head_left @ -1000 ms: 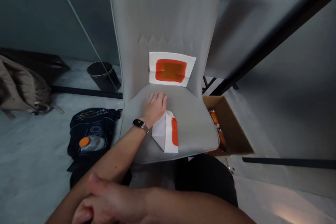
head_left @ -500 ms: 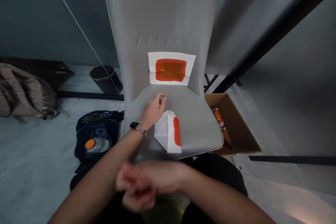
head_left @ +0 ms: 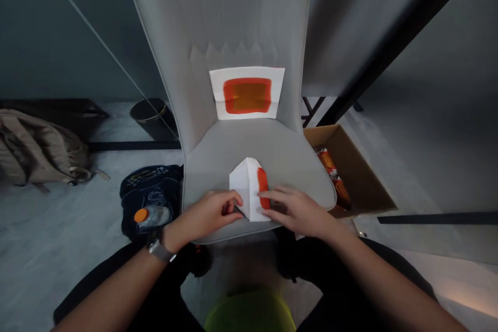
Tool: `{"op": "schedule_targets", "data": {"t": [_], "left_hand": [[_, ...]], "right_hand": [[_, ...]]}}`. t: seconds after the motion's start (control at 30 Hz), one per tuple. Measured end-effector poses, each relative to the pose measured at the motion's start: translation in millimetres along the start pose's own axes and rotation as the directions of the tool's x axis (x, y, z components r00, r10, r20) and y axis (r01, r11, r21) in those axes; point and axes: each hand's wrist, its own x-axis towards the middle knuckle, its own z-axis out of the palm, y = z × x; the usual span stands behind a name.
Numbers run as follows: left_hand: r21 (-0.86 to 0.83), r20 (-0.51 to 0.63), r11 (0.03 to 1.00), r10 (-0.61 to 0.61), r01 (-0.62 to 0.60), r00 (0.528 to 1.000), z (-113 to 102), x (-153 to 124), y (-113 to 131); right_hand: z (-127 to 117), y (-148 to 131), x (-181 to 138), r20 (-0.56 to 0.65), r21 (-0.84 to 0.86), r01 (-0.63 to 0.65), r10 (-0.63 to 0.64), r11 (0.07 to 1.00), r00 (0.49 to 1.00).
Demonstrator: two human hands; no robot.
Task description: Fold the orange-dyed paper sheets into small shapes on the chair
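A folded sheet of white paper [head_left: 241, 181] with an orange patch on its right side lies near the front of the grey chair seat [head_left: 218, 153]. At its lower left edge is my left hand [head_left: 208, 215], fingers curled, with a gap between thumb and index fingertip. My right hand [head_left: 298, 210] has its fingers stretched out flat, the tips resting on the paper's right side over the orange patch. Behind, a white sheet with an orange and brown rectangle [head_left: 248, 96] leans upright against the chair back.
A cardboard box [head_left: 360, 181] with red and orange packets [head_left: 332, 174] stands right of the chair. On the left are a dark bag [head_left: 150, 179], a bottle with an orange cap [head_left: 141, 215], a black bin [head_left: 153, 119] and a beige backpack [head_left: 42, 148]. A yellow-green stool [head_left: 249, 314] shows below.
My left hand has come back from the middle of the seat to the paper's lower left edge. My right hand has moved from above my lap onto the paper's right side. The view shifted slightly.
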Motion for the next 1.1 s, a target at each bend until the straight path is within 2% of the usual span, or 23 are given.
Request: {"op": "schedule_targets", "data": {"t": [0.13,0.23,0.4,0.63,0.8,0.87,0.97,1.1], "left_hand": [[0.092,-0.088,0.994,0.062,-0.054,0.994,16.9,-5.1,-1.5],[0.161,-0.076,0.982,0.115,-0.102,0.99,22.4,-4.7,-1.1],[0.289,-0.067,0.953,0.11,-0.086,0.992,31.2,-4.2,1.1],[0.338,-0.209,0.941,0.089,-0.013,0.974,48.6,-1.4,7.5],[0.306,-0.226,0.952,0.057,0.015,0.972,51.0,2.7,4.8],[0.286,-0.214,0.958,0.049,0.015,0.976,50.0,3.1,3.3],[0.266,-0.199,0.964,0.041,0.014,0.979,47.9,3.0,3.4],[0.262,-0.182,0.965,0.034,0.015,0.983,45.5,2.9,5.9]], "right_hand": [[16.6,1.3,-1.5,0.085,-0.222,0.022,-0.003,0.975,0.996],[18.6,2.3,1.4,0.125,-0.27,0.047,-0.014,0.962,0.992],[10.3,11.6,0.5,0.189,-0.18,0.032,0.003,0.983,0.982],[3.3,23.6,2.0,0.153,0.049,0.053,-0.06,0.997,0.986],[0.2,18.2,11.0,0.104,0.104,0.109,-0.12,0.989,0.987],[-1.2,15.9,15.0,0.067,0.102,0.143,-0.15,0.984,0.986],[-3.6,11.5,20.8,0.046,0.01,0.195,-0.195,0.981,0.98],[-5.0,8.5,27.1,0.113,-0.044,0.243,-0.237,0.969,0.965]]}}
